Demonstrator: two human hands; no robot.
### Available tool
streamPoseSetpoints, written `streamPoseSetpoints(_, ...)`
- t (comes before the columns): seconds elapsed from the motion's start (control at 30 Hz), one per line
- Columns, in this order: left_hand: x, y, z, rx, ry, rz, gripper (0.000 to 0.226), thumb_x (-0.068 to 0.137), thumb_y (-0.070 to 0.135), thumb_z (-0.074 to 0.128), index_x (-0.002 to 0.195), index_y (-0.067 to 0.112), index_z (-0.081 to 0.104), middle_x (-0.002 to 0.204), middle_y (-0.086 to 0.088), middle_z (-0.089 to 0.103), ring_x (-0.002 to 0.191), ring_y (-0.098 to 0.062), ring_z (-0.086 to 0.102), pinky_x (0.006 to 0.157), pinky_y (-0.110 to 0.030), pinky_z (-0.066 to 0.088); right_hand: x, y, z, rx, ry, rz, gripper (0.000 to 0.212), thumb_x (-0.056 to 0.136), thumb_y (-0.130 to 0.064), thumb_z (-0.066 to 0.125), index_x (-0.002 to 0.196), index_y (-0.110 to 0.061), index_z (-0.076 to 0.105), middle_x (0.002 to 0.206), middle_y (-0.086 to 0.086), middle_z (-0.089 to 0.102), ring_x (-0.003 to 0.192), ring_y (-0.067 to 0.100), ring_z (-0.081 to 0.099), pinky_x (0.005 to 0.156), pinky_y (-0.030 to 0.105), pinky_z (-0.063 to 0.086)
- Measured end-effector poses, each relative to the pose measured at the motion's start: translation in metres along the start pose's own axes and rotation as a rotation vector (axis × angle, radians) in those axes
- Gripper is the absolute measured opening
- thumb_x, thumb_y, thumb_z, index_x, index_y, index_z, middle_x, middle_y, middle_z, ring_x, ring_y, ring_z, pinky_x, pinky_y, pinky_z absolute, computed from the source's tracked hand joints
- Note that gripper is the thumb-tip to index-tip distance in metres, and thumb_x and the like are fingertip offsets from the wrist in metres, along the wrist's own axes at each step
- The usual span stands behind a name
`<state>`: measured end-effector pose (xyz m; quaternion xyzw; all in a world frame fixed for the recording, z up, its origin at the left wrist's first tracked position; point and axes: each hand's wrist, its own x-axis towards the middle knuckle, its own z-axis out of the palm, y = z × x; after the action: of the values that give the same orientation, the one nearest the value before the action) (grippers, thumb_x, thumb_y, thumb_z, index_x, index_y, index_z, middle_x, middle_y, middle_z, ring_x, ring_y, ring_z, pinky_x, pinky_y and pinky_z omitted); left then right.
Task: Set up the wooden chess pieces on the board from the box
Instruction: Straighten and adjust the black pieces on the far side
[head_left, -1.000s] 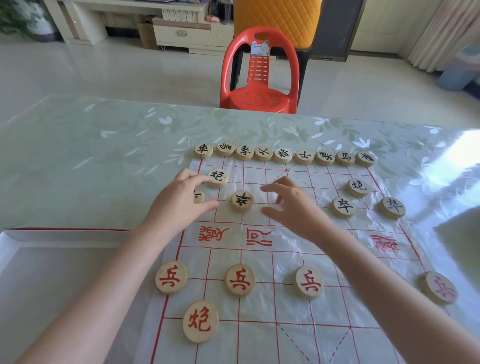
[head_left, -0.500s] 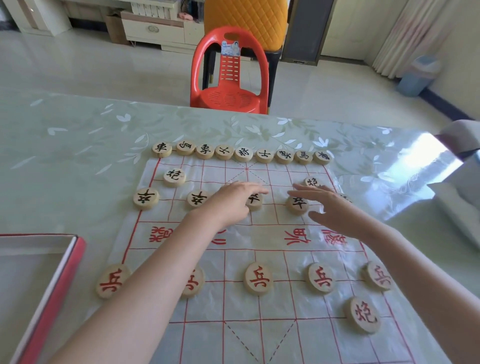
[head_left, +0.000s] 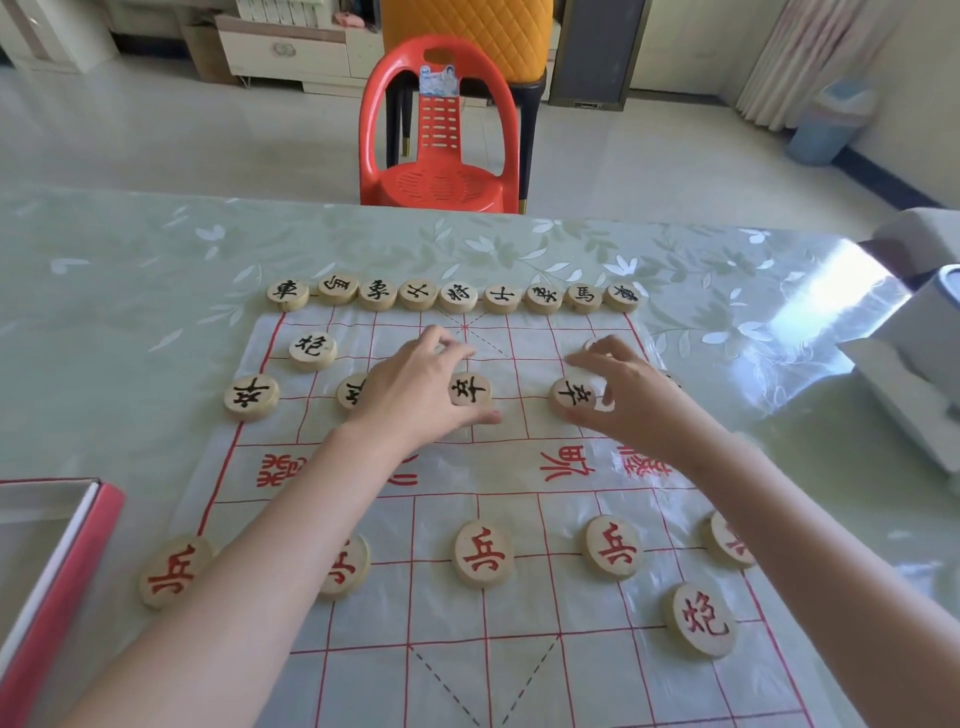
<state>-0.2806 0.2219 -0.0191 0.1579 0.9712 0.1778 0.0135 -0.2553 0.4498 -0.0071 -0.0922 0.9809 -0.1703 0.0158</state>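
Observation:
The plastic board sheet (head_left: 519, 675) lies on the table. Nine black-lettered wooden pieces (head_left: 452, 299) line its far edge. A black cannon (head_left: 311, 351) and two black soldiers (head_left: 251, 397) sit at the left. My left hand (head_left: 410, 389) curves around the middle black soldier (head_left: 470, 389), thumb at its near edge, index finger apart above it. My right hand (head_left: 628, 400) pinches another black soldier (head_left: 571, 395) at its right edge and hides a further piece. Red soldiers (head_left: 483, 553) and a red cannon (head_left: 698, 618) sit near me.
A red-edged box (head_left: 62, 551) stands at the left front of the green floral table (head_left: 130, 312). White boxes (head_left: 914, 374) stand at the right edge. A red plastic chair (head_left: 441, 156) is behind the table.
Both hands moved right along the black soldier row, from the left soldiers to the middle and right ones. My left hand's fingers lifted off the middle soldier, which now shows fully.

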Motion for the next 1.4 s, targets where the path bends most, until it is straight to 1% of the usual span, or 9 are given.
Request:
streamPoseSetpoints(0.13,-0.003,-0.004,-0.007,0.015,-0.094,0.136,0.050,0.086,0.036,0.055,0.133,0.042,0.040,0.138,0.016,0.036,0.126,-0.010,0.038,0.090,-0.029,0.037,0.002,0.013,-0.002,0.043,-0.137,-0.066,0.048,0.085,-0.016,0.060,0.129,-0.034,0.051,0.131,-0.008,0.043,0.079,0.014,0.059,0.073,0.018,0.041)
streamPoseSetpoints(0.2,-0.004,-0.005,-0.006,0.014,-0.139,0.156,0.048,0.088,0.027,0.052,0.132,0.043,0.043,0.133,0.018,0.043,0.122,-0.010,0.040,0.088,-0.025,0.034,0.002,0.014,0.002,0.093,-0.102,-0.025,0.043,0.085,-0.018,0.062,0.126,-0.032,0.053,0.123,-0.005,0.049,0.078,0.015,0.061,0.069,0.017,0.041)
streamPoseSetpoints(0.4,-0.005,-0.004,-0.004,-0.041,-0.046,0.005,0.046,0.074,0.050,0.069,0.115,0.035,0.053,0.110,0.010,0.051,0.095,-0.013,0.049,0.071,-0.026,0.034,0.003,0.011,0.010,0.102,0.021,0.074,0.043,0.076,-0.050,0.065,0.109,-0.024,0.057,0.099,-0.004,0.054,0.072,0.013,0.054,0.068,0.030,0.047)
streamPoseSetpoints(0.5,-0.004,0.000,0.002,-0.019,0.018,-0.052,0.053,0.065,0.061,0.070,0.105,0.030,0.054,0.103,0.009,0.049,0.089,-0.014,0.051,0.068,-0.026,0.034,0.004,0.011,0.012,0.119,0.036,0.096,0.055,0.073,-0.049,0.070,0.117,-0.020,0.053,0.107,-0.004,0.048,0.075,0.012,0.049,0.069,0.026,0.039)
streamPoseSetpoints(0.6,-0.002,0.000,0.006,-0.056,0.020,-0.073,0.066,0.062,0.067,0.068,0.115,0.031,0.051,0.113,0.009,0.046,0.093,-0.016,0.054,0.069,-0.027,0.037,0.001,0.010,0.011,0.161,0.042,0.062,0.071,0.073,-0.044,0.072,0.134,-0.024,0.042,0.122,-0.006,0.043,0.079,0.010,0.049,0.074,0.024,0.037)
streamPoseSetpoints(0.73,-0.002,-0.005,0.005,-0.173,-0.066,-0.042,0.067,0.068,0.053,0.073,0.128,0.038,0.047,0.125,0.013,0.041,0.090,-0.015,0.052,0.079,-0.031,0.045,0.004,0.008,0.013,0.168,0.008,0.003,0.047,0.081,-0.035,0.068,0.125,-0.025,0.054,0.123,-0.006,0.044,0.071,0.007,0.055,0.069,0.019,0.040)
streamPoseSetpoints(1.0,-0.002,-0.010,0.012,-0.300,0.008,-0.067,0.051,0.064,0.039,0.080,0.110,0.030,0.060,0.103,0.008,0.051,0.074,-0.010,0.048,0.076,-0.029,0.045,0.006,0.011,0.017,0.239,0.038,0.044,0.042,0.081,-0.030,0.069,0.120,-0.019,0.058,0.113,-0.004,0.051,0.078,0.013,0.059,0.066,0.003,0.039)
streamPoseSetpoints(1.17,-0.004,-0.004,0.016,-0.274,0.060,-0.112,0.051,0.062,0.042,0.080,0.108,0.032,0.059,0.104,0.009,0.053,0.076,-0.012,0.048,0.069,-0.026,0.040,0.006,0.013,0.021,0.241,0.061,0.066,0.044,0.080,-0.030,0.070,0.121,-0.019,0.057,0.116,-0.003,0.052,0.083,0.016,0.060,0.071,0.020,0.037)
streamPoseSetpoints(1.4,-0.005,-0.002,0.016,-0.258,0.073,-0.124,0.050,0.063,0.043,0.079,0.108,0.032,0.059,0.106,0.009,0.053,0.078,-0.013,0.050,0.072,-0.029,0.045,0.004,0.012,0.023,0.267,0.073,0.096,0.048,0.081,-0.031,0.069,0.125,-0.018,0.055,0.118,-0.002,0.050,0.084,0.013,0.057,0.073,0.019,0.034)
